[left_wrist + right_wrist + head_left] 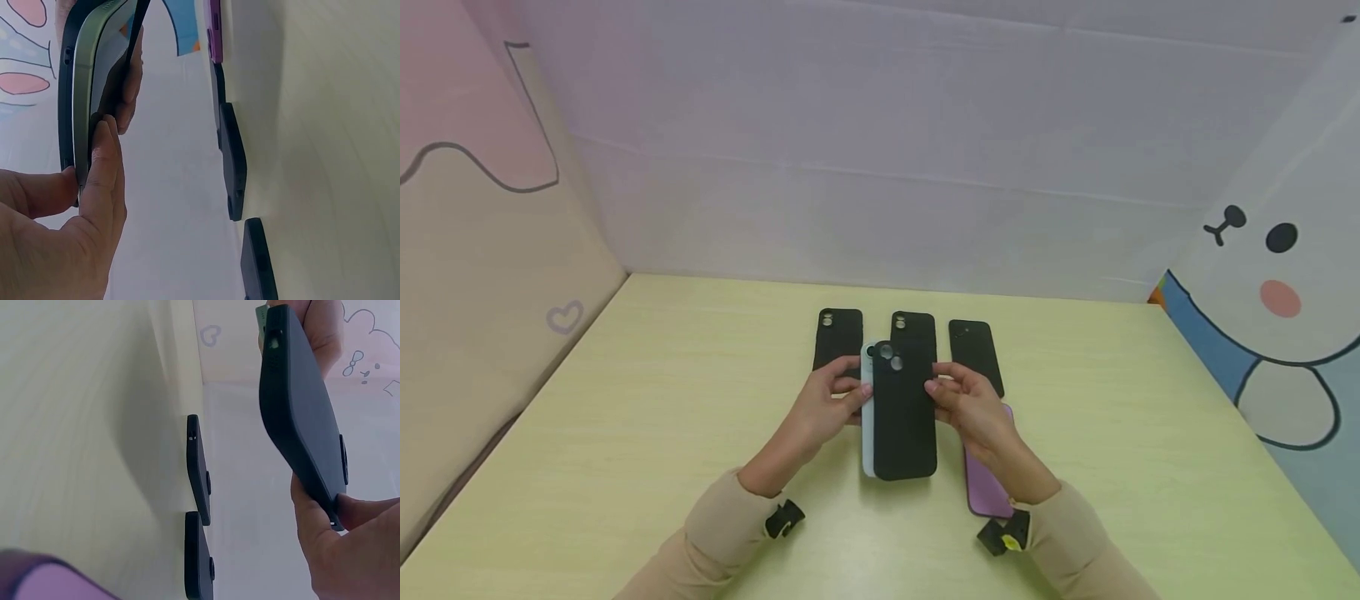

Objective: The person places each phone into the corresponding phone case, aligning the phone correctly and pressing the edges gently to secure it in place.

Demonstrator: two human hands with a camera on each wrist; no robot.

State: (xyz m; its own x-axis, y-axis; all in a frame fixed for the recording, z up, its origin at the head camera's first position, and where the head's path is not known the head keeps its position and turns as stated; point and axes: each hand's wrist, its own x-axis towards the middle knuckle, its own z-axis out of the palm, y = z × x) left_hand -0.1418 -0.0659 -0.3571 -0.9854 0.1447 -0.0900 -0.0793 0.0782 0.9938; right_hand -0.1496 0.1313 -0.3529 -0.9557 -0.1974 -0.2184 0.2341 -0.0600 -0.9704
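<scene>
Above the middle of the table, a black phone case stands upright with its camera cutout at the top left. Behind it, a pale phone with a light green edge shows as a strip along the left. My left hand pinches the phone's left side between thumb and fingers; its thumb lies close to the case edge. My right hand pinches the right side of the case, thumb in front and fingers behind. Whether the phone sits inside the case, I cannot tell.
Behind the hands lie two black cased phones and a plain black phone. A purple phone or case lies partly under my right wrist. Fabric walls enclose the pale yellow table.
</scene>
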